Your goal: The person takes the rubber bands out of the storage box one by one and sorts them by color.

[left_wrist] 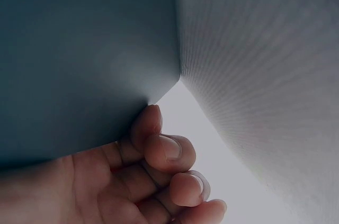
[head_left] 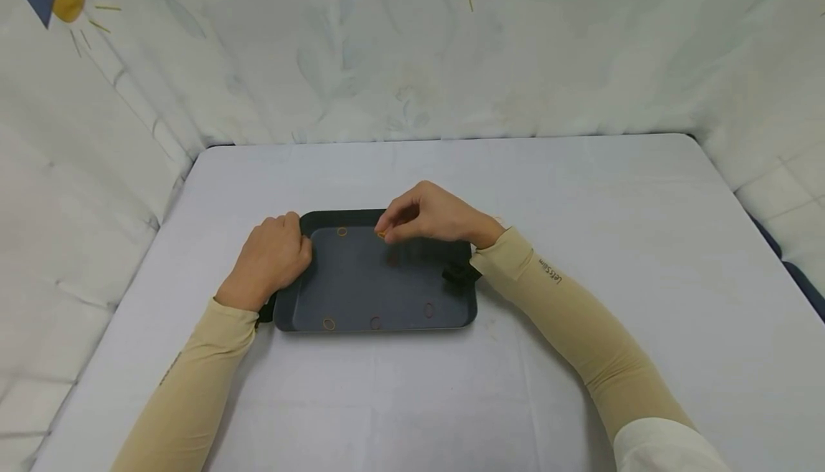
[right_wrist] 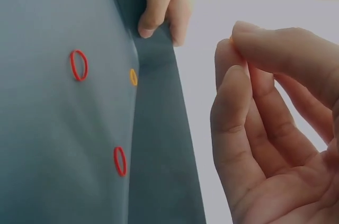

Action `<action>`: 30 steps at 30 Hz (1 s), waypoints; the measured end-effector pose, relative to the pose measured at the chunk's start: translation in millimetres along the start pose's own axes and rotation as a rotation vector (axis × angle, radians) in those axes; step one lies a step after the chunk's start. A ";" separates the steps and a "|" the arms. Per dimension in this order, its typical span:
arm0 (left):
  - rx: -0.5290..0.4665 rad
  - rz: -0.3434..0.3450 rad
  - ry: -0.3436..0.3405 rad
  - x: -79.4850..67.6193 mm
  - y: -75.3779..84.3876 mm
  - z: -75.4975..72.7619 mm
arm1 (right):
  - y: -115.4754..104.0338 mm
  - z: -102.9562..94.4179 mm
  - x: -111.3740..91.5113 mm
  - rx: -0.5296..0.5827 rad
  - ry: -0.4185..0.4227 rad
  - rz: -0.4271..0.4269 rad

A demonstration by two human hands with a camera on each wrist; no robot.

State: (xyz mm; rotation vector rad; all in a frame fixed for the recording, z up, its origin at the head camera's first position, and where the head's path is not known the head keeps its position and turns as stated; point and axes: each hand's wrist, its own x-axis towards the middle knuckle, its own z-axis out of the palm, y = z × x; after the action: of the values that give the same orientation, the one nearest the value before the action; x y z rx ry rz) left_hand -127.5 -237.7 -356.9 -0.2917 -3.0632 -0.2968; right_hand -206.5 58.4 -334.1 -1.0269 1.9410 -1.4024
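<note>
A dark grey rectangular tray [head_left: 380,282] lies on the table. My left hand [head_left: 273,253] grips its left rim near the far corner; the left wrist view shows the curled fingers [left_wrist: 169,152] against the tray's edge. Over the far part of the tray, my right hand [head_left: 435,213] pinches a small orange rubber band [head_left: 382,234] between thumb and fingertips. In the right wrist view only a sliver of that band shows at the fingertips. Inside the tray lie several thin bands, among them a yellow band [right_wrist: 133,77], a red band [right_wrist: 79,65] and another red band [right_wrist: 120,161].
A white cloth covers the table [head_left: 580,243], which extends well beyond the tray on the right and in front. Pale patterned curtains [head_left: 387,49] hang behind and along the sides. A black wrist strap piece [head_left: 459,273] hangs under the right wrist.
</note>
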 end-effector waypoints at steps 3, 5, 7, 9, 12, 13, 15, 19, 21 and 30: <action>0.005 -0.002 -0.004 0.4 -0.1 0.0 | -0.9 -1.0 -0.9 0.024 0.013 -0.009; 0.007 -0.001 -0.005 0.6 -0.2 0.2 | -2.8 -1.2 -1.9 0.037 0.024 -0.017; 0.009 0.000 -0.004 0.9 -0.4 0.3 | -5.4 -1.6 -3.1 0.054 0.036 -0.022; 0.011 0.000 -0.004 1.1 -0.6 0.4 | -8.2 -1.9 -4.4 0.067 0.049 -0.022; 0.013 -0.005 -0.010 1.1 -0.6 0.9 | -11.7 -2.7 -6.7 0.083 0.071 -0.018; 0.014 -0.007 -0.011 1.1 -0.6 0.9 | -12.7 -3.0 -7.3 0.089 0.077 -0.019; 0.016 -0.007 -0.012 1.3 -1.0 1.0 | -14.6 -3.5 -8.4 0.100 0.089 -0.023; 0.027 0.002 0.006 2.8 -2.5 1.9 | -17.7 -6.1 -9.5 0.132 0.119 -0.041; 0.032 0.007 0.016 3.4 -3.3 2.8 | -19.0 -7.5 -10.0 0.142 0.136 -0.046; 0.024 0.033 0.038 10.1 -3.8 7.4 | -27.5 -17.2 -22.0 0.218 0.237 0.003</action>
State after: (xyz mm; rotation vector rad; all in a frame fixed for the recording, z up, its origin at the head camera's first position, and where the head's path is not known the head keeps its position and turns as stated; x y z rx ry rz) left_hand -138.5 -238.1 -364.2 -0.3310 -3.0187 -0.2601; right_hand -199.8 81.1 -302.8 -0.7864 1.8949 -1.7561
